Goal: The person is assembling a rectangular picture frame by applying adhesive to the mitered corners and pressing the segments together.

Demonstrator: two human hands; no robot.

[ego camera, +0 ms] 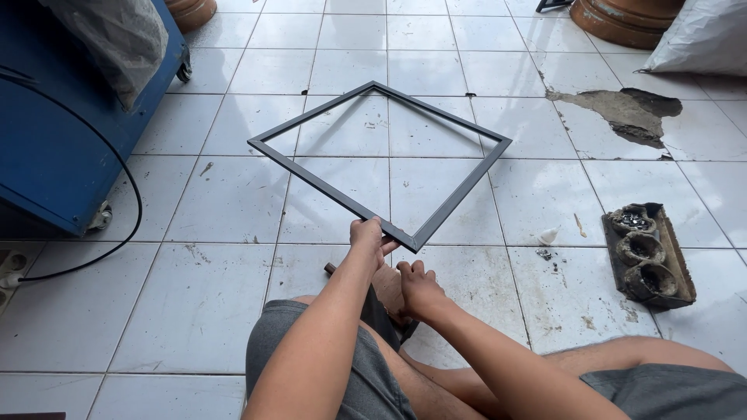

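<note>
A square frame of dark metal bars point(311, 175) lies tilted over the white tiled floor, one corner pointing at me. My left hand point(369, 237) is shut on the frame's bar just left of that near corner and holds it up. My right hand point(420, 289) sits lower, fingers curled, resting against my bare foot point(387, 284) just below the frame's corner. Whether it holds anything is hidden. A short brown stick end point(330, 268) pokes out from under my left forearm. I sit on the floor with my knees bent, in grey shorts.
A blue cabinet on castors point(54, 148) stands at the left, with a black cable point(128, 187) looping to a power strip point(9, 268). A dark tray with three round cups point(647, 253) lies at the right. Broken tile point(622, 113), clay pots point(615, 15) and a white sack point(704, 35) are at the back.
</note>
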